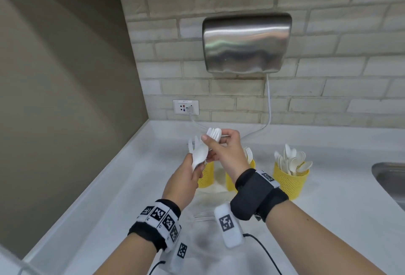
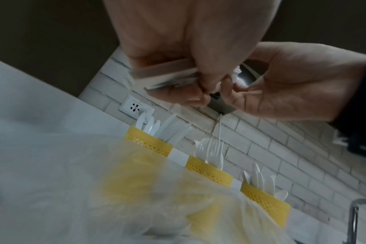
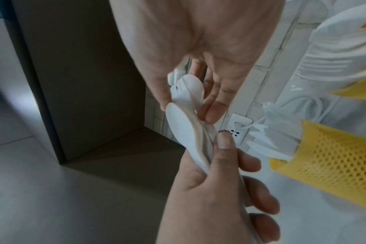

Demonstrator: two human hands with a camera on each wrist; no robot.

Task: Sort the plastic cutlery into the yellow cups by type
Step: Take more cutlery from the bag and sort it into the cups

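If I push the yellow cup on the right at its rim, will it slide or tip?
The right cup is probably light: its wall is perforated plastic mesh. The spoons stand well above the rim and lean outward, so it is likely top-heavy. On the smooth white counter a low push may slide it; a rim push could tip it.

A: What's on the far wall?
B: Steel hand dryer (image 1: 246, 43) on the brick wall (image 1: 328, 66); its white cord (image 1: 269, 108) runs down to an outlet (image 1: 185, 107) at left.
A: Worktop?
B: White worktop (image 1: 328, 220), steel sink (image 1: 390, 178) at the right edge, clear plastic bag (image 2: 136, 189) near.
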